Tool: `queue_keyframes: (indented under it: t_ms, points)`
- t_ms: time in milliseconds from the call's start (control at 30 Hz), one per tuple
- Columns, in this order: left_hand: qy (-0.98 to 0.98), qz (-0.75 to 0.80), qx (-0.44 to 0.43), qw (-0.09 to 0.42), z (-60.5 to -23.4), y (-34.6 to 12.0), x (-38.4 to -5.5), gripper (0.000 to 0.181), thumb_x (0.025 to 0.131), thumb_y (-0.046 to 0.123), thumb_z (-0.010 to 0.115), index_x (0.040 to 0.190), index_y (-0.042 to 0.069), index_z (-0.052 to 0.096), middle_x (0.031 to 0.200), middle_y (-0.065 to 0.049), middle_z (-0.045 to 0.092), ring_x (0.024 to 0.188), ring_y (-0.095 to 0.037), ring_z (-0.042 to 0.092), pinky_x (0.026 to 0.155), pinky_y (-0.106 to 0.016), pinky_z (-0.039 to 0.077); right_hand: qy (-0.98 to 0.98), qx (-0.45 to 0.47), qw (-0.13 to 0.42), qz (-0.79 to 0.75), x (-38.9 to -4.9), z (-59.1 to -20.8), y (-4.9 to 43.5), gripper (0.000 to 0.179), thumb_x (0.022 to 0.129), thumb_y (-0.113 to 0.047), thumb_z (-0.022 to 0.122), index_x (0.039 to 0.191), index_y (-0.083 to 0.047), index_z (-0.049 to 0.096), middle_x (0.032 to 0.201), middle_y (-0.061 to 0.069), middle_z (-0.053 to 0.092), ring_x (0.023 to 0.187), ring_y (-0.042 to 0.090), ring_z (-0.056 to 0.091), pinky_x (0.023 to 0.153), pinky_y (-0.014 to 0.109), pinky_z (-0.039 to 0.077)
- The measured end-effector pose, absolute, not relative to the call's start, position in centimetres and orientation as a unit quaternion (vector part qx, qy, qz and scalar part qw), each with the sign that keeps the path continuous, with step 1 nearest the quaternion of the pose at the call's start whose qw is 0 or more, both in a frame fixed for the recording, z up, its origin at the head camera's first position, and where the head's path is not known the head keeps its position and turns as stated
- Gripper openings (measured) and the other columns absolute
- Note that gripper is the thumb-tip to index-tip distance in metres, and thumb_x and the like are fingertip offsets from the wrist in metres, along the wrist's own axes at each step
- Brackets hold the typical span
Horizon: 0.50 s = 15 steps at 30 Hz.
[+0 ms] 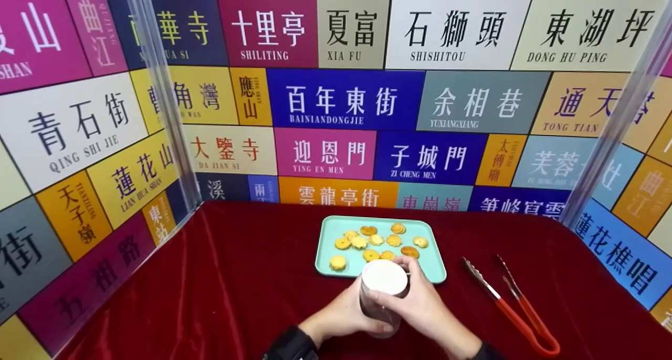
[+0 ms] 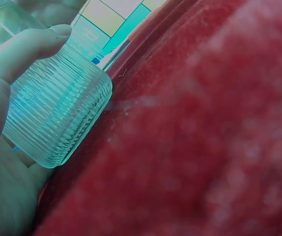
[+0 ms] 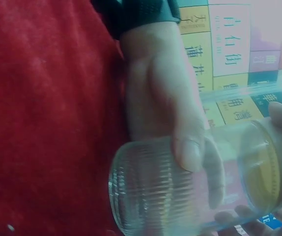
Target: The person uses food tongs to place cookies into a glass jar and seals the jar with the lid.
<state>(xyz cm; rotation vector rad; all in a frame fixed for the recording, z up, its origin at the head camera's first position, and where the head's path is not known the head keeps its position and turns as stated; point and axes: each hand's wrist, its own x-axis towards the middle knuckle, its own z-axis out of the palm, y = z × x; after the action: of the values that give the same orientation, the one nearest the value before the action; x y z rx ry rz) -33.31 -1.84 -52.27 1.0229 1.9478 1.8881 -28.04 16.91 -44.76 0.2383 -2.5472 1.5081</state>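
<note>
Both hands hold a clear glass jar (image 1: 379,318) with a ribbed lower wall and a white lid (image 1: 385,276), at the near side of a tray. My left hand (image 1: 340,311) wraps round its body; the thumb lies across the ribbed glass (image 2: 65,113) in the left wrist view. Up at the lid, my right hand (image 1: 424,298) grips the rim with thumb and fingers. In the right wrist view, the jar (image 3: 148,184) looks see-through, with its base close to the red cloth. Several cookies (image 1: 337,263) lie on the mint-green tray (image 1: 431,268) just beyond the hands.
Tongs (image 1: 512,315) with red handles lie spread on the right of the red tablecloth (image 1: 236,286). Clear-edged panels covered with colourful name signs (image 1: 341,100) stand behind and at both sides of the table.
</note>
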Motion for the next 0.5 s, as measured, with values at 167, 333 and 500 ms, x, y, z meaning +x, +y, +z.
queue_keyframes:
  t_ms: [167, 333, 500]
  points:
    - [0.665, 0.649, 0.347, 0.129, -52.1, -2.0, -33.3, 0.102, 0.078, 0.01, 0.093, 0.16, 0.027, 0.035, 0.148, 0.005, 0.054, 0.136, -0.016, 0.055, 0.115, -0.03, 0.043, -0.846, 0.117, 0.039, 0.519, -28.3, -44.2, 17.8, 0.077, 0.085, -0.036, 0.092, 0.147, -0.012, 0.053, 0.141, 0.009, 0.06, 0.125, 0.024, 0.059, 0.105, 0.044, 0.047]
    - [0.659, 0.655, 0.342, 0.138, -52.3, -1.8, -33.2, 0.104, 0.08, 0.011, 0.093, 0.163, 0.028, 0.032, 0.15, 0.005, 0.053, 0.136, -0.016, 0.055, 0.114, -0.03, 0.044, -0.839, 0.144, 0.007, 0.525, -28.4, -44.0, 18.6, 0.079, 0.09, -0.034, 0.088, 0.153, -0.009, 0.049, 0.15, 0.013, 0.054, 0.13, 0.027, 0.056, 0.106, 0.045, 0.045]
    - [0.657, 0.658, 0.342, 0.138, -52.2, -1.8, -33.2, 0.103, 0.08, 0.009, 0.092, 0.161, 0.028, 0.033, 0.15, 0.004, 0.053, 0.137, -0.016, 0.055, 0.115, -0.03, 0.044, -0.837, 0.145, 0.009, 0.527, -28.3, -44.0, 18.5, 0.082, 0.09, -0.033, 0.088, 0.156, -0.009, 0.046, 0.154, 0.014, 0.052, 0.133, 0.028, 0.055, 0.109, 0.049, 0.044]
